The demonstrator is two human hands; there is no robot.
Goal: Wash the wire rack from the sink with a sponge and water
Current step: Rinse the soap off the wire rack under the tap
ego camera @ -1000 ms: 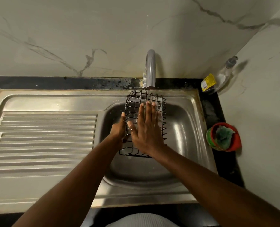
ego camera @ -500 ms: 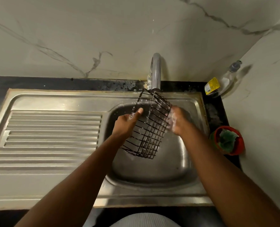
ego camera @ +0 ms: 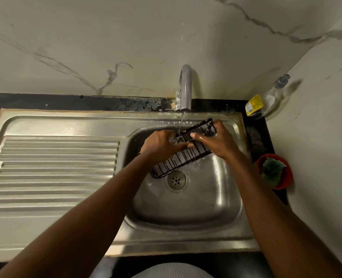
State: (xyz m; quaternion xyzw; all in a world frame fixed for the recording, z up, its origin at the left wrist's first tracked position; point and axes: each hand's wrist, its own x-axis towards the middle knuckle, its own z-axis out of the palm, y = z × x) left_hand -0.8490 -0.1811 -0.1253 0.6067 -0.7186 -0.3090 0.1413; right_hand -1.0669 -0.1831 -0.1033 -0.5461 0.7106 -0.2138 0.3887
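Note:
A black wire rack (ego camera: 178, 159) lies tilted on its side over the steel sink basin (ego camera: 196, 205), its far end raised to the right. A thin stream of water falls from the tap (ego camera: 185, 87) onto it. My left hand (ego camera: 160, 146) grips the rack's upper edge near the stream. My right hand (ego camera: 216, 141) holds the raised far end, thumb over the top wire. A green sponge (ego camera: 271, 170) sits in a red bowl (ego camera: 286, 177) on the counter to the right, away from both hands.
A ribbed steel draining board (ego camera: 56, 167) fills the left side. The drain (ego camera: 175, 180) lies just below the rack. A clear soap bottle with a yellow label (ego camera: 266, 101) leans in the back right corner. Marble walls close off the back and right.
The rack has been turned from standing upright to lying on its side and lowered. My right hand moved from beside it to hold its far end.

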